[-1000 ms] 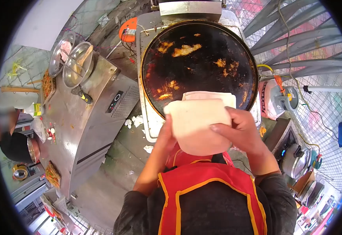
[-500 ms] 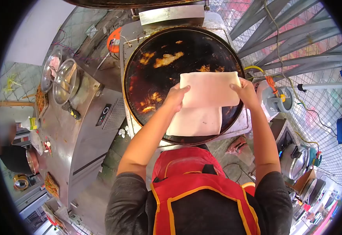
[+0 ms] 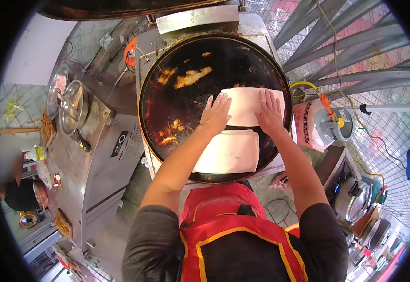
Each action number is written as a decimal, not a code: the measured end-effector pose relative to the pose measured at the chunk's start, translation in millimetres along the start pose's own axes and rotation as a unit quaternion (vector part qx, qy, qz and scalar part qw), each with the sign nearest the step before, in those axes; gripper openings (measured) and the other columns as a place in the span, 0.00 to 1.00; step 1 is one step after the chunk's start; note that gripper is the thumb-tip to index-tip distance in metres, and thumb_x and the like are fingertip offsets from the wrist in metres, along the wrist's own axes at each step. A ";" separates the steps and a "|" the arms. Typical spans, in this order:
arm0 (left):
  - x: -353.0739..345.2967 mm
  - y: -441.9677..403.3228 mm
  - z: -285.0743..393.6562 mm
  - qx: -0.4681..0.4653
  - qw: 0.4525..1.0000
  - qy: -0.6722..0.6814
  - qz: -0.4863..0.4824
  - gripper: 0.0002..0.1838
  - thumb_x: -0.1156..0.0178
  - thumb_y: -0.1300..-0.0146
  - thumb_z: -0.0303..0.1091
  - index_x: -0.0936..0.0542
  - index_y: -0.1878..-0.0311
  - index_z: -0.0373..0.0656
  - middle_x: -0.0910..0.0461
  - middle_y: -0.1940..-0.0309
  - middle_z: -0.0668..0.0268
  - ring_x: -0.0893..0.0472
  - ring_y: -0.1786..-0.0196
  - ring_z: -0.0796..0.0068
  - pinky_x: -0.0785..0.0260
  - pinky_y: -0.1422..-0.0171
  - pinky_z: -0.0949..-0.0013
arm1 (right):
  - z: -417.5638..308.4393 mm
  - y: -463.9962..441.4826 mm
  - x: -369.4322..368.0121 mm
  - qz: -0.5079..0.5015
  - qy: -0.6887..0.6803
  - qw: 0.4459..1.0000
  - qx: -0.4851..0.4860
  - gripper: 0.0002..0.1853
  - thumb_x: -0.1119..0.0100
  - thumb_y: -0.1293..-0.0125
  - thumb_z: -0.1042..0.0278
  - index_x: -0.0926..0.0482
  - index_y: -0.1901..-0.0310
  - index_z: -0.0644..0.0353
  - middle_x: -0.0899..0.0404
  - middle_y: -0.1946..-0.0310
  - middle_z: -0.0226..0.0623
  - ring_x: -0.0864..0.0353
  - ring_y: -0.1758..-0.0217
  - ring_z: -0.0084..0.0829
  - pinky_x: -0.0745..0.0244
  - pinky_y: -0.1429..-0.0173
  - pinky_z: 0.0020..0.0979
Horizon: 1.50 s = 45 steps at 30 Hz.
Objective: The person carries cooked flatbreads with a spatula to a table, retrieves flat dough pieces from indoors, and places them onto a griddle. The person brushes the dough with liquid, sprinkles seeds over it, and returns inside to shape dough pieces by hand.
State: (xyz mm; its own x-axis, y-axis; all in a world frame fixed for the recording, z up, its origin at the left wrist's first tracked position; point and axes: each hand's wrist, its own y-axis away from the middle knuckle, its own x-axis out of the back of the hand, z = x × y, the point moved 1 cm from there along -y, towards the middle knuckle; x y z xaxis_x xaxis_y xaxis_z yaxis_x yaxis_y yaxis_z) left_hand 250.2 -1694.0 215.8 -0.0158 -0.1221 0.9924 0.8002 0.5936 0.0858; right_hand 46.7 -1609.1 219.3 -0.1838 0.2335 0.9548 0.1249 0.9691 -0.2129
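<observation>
Two pale rectangular sheets of dough lie on a large round black griddle [image 3: 181,103] in front of me. The farther dough sheet [image 3: 245,105] is under both hands. My left hand [image 3: 217,113] rests with fingers stretched out at its left edge. On its right part, my right hand [image 3: 269,110] lies flat, fingers extended. Nearer to me is the second dough sheet [image 3: 230,152], apart from the first by a dark strip of griddle; my left forearm covers its left side.
A raised griddle lid [image 3: 134,11] stands at the back. Left is a steel counter [image 3: 68,174] with metal bowls [image 3: 73,105]. A gas cylinder [image 3: 334,123] with a hose stands right, and a lidded pot [image 3: 353,199] sits lower right. Another person's arm [image 3: 8,181] shows far left.
The dough sheet held up between my hands has been let go and now lies on the griddle. My fingers have opened and flattened onto it. The view has shifted slightly.
</observation>
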 end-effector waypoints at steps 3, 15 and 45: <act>3.4 0.8 -7.8 0.002 0.999 -0.015 -0.046 0.31 0.55 0.33 0.46 0.45 0.31 0.42 0.49 0.29 0.60 0.53 0.26 0.65 0.63 0.25 0.54 | 8.2 4.7 -17.4 -0.046 0.003 0.999 -0.015 0.34 0.49 0.37 0.54 0.45 0.34 0.61 0.47 0.33 0.48 0.49 0.29 0.45 0.54 0.29 0.50; 28.9 148.3 -23.7 0.069 0.991 0.106 0.047 0.15 0.43 0.44 0.31 0.26 0.53 0.38 0.26 0.53 0.57 0.27 0.50 0.58 0.33 0.46 0.59 | -68.9 83.2 43.9 -0.080 -0.113 0.990 0.002 0.23 0.34 0.53 0.70 0.26 0.53 0.63 0.26 0.58 0.43 0.30 0.51 0.44 0.34 0.46 0.41; 55.8 171.7 32.8 0.127 0.936 0.324 -0.052 0.13 0.48 0.36 0.42 0.25 0.61 0.42 0.22 0.67 0.54 0.21 0.62 0.54 0.28 0.62 0.58 | -151.3 113.3 84.0 -0.142 -0.263 0.951 -0.081 0.07 0.46 0.40 0.72 0.32 0.64 0.63 0.26 0.77 0.53 0.27 0.71 0.59 0.31 0.72 0.44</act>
State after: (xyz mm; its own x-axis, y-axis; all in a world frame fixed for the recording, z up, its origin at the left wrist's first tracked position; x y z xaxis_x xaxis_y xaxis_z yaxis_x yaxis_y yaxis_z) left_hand 367.0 -1572.7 288.8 0.3476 -0.5968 0.7232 0.6442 0.7124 0.2782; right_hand 192.9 -1491.9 306.7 -0.6899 0.0132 0.7237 0.1385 0.9838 0.1142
